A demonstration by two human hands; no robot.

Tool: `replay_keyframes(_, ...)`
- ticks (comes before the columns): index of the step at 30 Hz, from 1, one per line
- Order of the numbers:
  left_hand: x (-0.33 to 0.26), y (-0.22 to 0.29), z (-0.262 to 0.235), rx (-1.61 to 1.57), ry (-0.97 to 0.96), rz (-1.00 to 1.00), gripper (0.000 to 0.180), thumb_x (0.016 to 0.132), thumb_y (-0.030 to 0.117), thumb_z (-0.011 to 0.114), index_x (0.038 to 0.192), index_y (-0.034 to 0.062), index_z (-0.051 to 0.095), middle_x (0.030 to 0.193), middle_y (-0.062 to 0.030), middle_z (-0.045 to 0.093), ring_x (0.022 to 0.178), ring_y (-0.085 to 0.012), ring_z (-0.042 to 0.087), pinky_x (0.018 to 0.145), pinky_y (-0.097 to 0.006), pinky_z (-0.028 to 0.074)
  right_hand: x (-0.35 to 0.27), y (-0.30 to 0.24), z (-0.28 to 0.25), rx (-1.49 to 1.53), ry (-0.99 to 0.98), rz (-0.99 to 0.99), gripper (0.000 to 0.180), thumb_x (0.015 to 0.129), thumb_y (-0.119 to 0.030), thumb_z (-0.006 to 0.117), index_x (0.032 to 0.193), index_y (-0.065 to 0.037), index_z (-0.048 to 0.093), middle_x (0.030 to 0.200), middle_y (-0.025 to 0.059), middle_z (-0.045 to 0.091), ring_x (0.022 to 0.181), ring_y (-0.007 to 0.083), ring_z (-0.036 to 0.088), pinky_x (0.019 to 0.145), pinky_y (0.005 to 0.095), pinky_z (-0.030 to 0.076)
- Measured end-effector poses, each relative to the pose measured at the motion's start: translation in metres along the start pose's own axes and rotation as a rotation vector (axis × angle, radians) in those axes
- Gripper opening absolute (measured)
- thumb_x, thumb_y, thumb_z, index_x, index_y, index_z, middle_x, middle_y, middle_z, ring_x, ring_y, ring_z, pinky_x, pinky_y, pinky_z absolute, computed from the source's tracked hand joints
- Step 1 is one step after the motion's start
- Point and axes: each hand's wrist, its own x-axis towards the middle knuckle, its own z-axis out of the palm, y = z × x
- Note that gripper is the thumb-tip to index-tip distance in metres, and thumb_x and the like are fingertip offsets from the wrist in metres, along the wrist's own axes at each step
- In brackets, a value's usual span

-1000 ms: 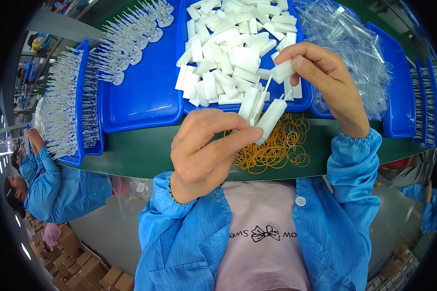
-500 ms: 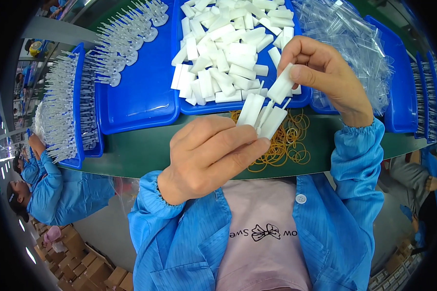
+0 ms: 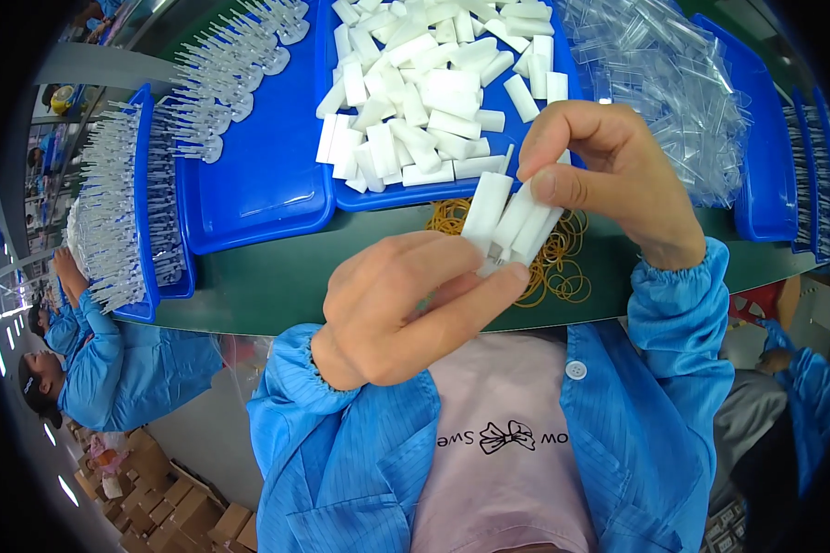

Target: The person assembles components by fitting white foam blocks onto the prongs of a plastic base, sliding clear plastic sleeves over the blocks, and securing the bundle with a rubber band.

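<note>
My left hand [image 3: 406, 309] is closed around the base of a pronged clear-plastic piece [image 3: 508, 158] that carries white oblong blocks [image 3: 486, 210] on its prongs. One thin prong shows bare beside the blocks. With thumb and forefinger, my right hand [image 3: 613, 180] pinches the top of another white block [image 3: 524, 219], which stands in line among the blocks in my left hand. Its lower end is partly hidden there. Just beyond my hands, a blue tray [image 3: 364, 199] holds a heap of similar white blocks [image 3: 415, 101].
Yellow-brown rubber bands [image 3: 563, 276] lie on the green table [image 3: 249, 290] beneath my hands. Clear plastic sleeves [image 3: 659, 101] pile up at the right. Pronged pieces [image 3: 231, 88] lie in the left blue tray [image 3: 258, 198], with more in racks at both sides. A co-worker [image 3: 111, 369] is at the left.
My right hand has brought its white block down from above the pronged piece to between the other blocks. My left hand has shifted slightly right with the piece.
</note>
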Motion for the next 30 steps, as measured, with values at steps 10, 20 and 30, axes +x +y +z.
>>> replay_keyframes(10,-0.006,-0.004,0.017,-0.167,0.211,-0.081,0.046,0.059,0.002,0.077,0.103,0.0075,0.066,0.097,-0.0093,0.058,0.076,-0.0204,0.063,0.061,-0.028,0.053,-0.015,0.003,0.009,-0.157,0.101,-0.303,0.010,0.077,-0.008,0.071,0.080,-0.003,0.063,0.078,0.0005,0.059,0.073,0.0080,0.054,0.067,0.0224,0.042)
replay_keyframes(20,0.004,-0.003,0.008,-0.656,-0.079,-0.485,0.099,0.057,0.023,0.088,0.138,0.0061,0.033,0.133,-0.0178,0.042,0.107,-0.0291,0.056,0.087,-0.039,0.049,-0.025,-0.009,0.017,-0.381,0.151,-0.314,0.013,0.067,-0.004,0.072,0.077,-0.006,0.064,0.079,0.0041,0.061,0.078,0.0171,0.054,0.072,0.0298,0.040)
replay_keyframes(30,0.001,-0.003,0.018,-0.902,-0.096,-0.745,0.081,0.071,-0.004,0.061,0.142,0.0055,0.024,0.104,-0.0121,0.058,0.092,-0.0187,0.058,0.082,-0.028,0.046,-0.026,-0.026,0.002,-0.947,0.436,-0.557,0.022,0.065,-0.012,0.075,0.084,-0.008,0.066,0.089,0.0070,0.061,0.082,0.0218,0.055,0.071,0.0314,0.043)
